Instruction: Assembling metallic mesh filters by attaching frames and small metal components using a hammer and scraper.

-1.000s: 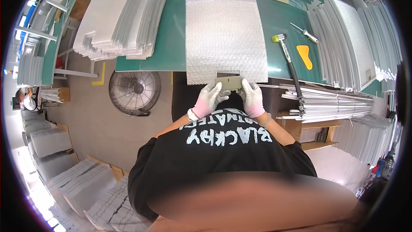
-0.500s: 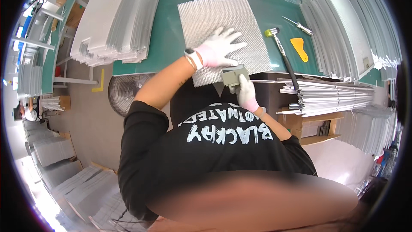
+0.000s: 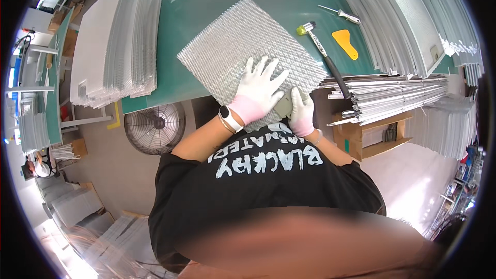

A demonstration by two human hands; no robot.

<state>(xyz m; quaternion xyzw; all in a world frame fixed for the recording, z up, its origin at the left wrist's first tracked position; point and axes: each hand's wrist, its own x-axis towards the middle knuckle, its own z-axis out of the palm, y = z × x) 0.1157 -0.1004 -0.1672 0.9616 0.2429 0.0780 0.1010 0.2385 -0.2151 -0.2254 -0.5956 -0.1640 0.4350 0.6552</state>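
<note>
Left hand [image 3: 260,89], fingers spread flat, pins the silvery square mesh sheet [image 3: 248,46] at the green desk's [image 3: 191,0] near edge; right hand [image 3: 301,112] grips a small grey block [image 3: 284,106] there. Pressing step; next needs firm, even pressure.

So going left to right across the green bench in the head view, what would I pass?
Stack of metal sheets → mesh sheet → mallet → yellow scraper → leaning stacks of sheets. The left hand and right hand lie on the mesh's near edge.
</note>
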